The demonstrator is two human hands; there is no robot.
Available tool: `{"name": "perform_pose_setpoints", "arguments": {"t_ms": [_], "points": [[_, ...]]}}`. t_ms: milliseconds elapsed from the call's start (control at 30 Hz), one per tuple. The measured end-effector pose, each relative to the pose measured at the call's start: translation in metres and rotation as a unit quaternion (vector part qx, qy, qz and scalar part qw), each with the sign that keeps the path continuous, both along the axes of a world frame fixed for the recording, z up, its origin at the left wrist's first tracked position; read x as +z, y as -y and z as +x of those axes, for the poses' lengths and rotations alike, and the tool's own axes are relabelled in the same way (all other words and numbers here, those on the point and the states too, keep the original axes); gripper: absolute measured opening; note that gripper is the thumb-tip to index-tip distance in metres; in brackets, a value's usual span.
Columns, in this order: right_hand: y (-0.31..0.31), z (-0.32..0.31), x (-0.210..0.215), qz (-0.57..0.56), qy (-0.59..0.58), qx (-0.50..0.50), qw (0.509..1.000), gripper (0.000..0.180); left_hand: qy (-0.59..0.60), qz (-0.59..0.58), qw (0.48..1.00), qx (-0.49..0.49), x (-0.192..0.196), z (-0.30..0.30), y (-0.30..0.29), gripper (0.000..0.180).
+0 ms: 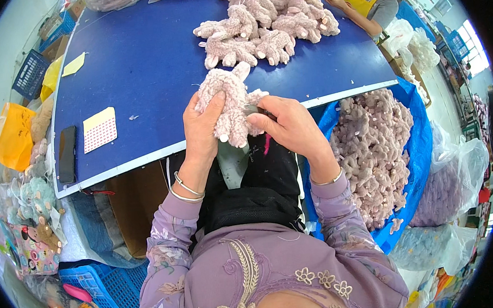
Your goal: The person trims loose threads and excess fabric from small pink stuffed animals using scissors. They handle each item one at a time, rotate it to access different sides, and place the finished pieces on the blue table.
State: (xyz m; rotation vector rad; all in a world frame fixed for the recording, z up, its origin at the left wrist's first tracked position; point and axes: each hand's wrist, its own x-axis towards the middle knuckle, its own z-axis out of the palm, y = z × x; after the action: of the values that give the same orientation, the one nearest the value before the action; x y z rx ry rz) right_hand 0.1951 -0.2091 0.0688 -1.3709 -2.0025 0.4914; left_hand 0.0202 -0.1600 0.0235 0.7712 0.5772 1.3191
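My left hand (203, 128) is closed round a pale pink fluffy plush toy (227, 94), its thumb pressed on the front. The toy has short limbs with white tips, and it is held up over the table's near edge. My right hand (291, 122) is closed at the toy's right side, with thumb and fingers pinched together. Between them shows a bit of a small metal tool (251, 109), mostly hidden, so its kind is unclear. A bright pink strip (267, 144) hangs just below the right hand.
Similar plush toys (271, 22) are heaped on the blue table (152, 63). A phone (68, 154) and a sticker sheet (100, 131) lie at left. A blue bag (420, 123) full of plush toys stands at right. Another person (362, 6) sits at the far right.
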Motion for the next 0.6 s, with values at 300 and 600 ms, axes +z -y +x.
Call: {"name": "perform_pose_setpoints", "arguments": {"t_ms": [300, 600], "points": [[-0.002, -0.003, 0.006, -0.021, 0.052, -0.012, 0.998, 0.033, 0.008, -0.007, 1.000, -0.015, 0.000, 0.004, 0.003, 0.025], [-0.002, 0.008, -0.011, -0.065, -0.351, -0.041, 0.933, 0.028, 0.002, -0.009, 1.000, -0.023, -0.005, 0.003, 0.002, 0.029]]}}
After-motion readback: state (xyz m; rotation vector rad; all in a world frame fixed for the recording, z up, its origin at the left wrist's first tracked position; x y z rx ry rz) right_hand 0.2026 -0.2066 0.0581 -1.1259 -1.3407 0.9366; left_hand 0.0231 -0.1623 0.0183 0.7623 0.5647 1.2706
